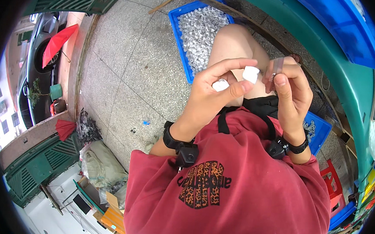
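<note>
My left hand (215, 91) pinches a small white plastic piece (250, 74) between thumb and forefinger. A second white piece (220, 85) rests against the curled fingers of that same hand. Close by on the right, my right hand (294, 91) holds a thin clear plastic strip (277, 66) between thumb and fingers. Tiny details at its lower end are too small to make out. Both hands are raised above my lap, a short gap between them. Each wrist wears a black strap with a small camera.
Beyond my leg, a blue tray (182, 52) on the speckled floor (126, 66) is full of small clear plastic parts. Another blue tray (323, 129) lies by my right forearm. A green table edge (348, 84) curves along the right, near a red stool (333, 181). Sacks (103, 163) stand at left.
</note>
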Demonstrator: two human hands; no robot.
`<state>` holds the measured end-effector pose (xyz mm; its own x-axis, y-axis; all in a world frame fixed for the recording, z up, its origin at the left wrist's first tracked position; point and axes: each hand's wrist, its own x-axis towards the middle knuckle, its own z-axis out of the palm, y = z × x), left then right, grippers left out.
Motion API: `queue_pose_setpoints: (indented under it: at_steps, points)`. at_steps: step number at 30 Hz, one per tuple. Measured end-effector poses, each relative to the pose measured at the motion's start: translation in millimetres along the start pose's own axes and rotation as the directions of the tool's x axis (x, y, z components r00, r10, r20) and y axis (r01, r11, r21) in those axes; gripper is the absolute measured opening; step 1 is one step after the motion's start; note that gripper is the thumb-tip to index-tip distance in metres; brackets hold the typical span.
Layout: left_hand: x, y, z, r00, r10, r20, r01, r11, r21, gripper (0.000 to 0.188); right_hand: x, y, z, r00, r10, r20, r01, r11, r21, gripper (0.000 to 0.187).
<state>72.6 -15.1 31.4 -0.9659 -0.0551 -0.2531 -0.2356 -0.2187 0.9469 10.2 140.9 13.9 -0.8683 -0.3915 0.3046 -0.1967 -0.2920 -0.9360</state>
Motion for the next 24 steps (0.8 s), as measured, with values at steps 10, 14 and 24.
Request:
queue_pose_setpoints:
  at_steps: [10,14,24]
  points:
    - [-3.1,8.5,6.6,0.969,0.247,-0.022,-0.243,0.962,0.124,0.032,0.4,-7.8,4.2,0.996,0.058,0.074,-0.056,0.998,-0.028,0.007]
    - [-2.4,7.3,7.3,0.964,0.265,-0.015,-0.261,0.957,0.125,0.031,0.5,-5.8,4.2,0.998,0.025,0.06,-0.02,0.997,-0.071,0.007]
    - [-2.9,5.2,1.1,0.944,0.331,0.002,-0.326,0.926,0.189,0.032,3.4,-8.5,2.5,0.991,0.068,0.114,-0.051,0.988,-0.145,0.006]
